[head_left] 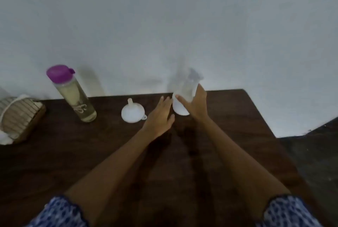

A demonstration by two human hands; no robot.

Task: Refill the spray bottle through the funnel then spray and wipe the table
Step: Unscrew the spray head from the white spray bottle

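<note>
A white spray bottle stands at the far edge of the dark wooden table, blurred against the pale wall. My right hand wraps around its right side, thumb across the front. My left hand reaches toward the bottle's left side with straight fingers, fingertips just beside it. A white funnel lies upside down on the table left of my left hand. Farther left stands a tall clear water bottle with a purple lid, holding pale liquid.
A striped cloth in a wooden box sits at the table's left edge. The wall rises right behind the table. The table's right edge drops to a dark floor.
</note>
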